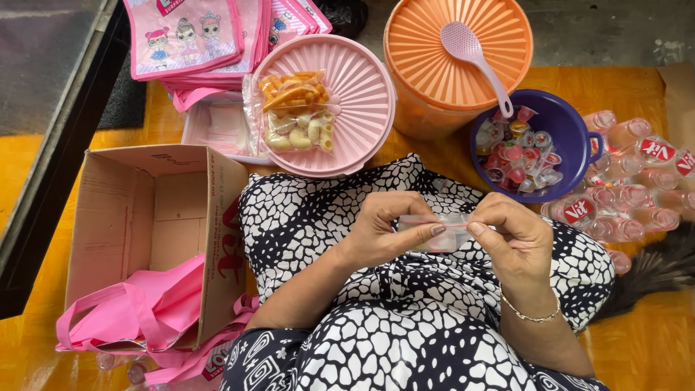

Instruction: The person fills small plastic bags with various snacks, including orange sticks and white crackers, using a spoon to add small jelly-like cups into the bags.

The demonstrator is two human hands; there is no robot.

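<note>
Glossy orange floor (pixel 637 340); cardboard box (pixel 145 217) left.

So the person is wearing a black and white patterned dress (pixel 405 326), white blobby pebble shapes packed tight on black, with bigger swirly motifs lower down toward the bottom edge of the dress. Arms are bare, no sleeves showing past the dress. Just above the dress fabric, on the right wrist, sits a thin gold chain bracelet (pixel 532 316). The left hand (pixel 384 232) and right hand (pixel 510 239) have no rings I can make out.
</note>
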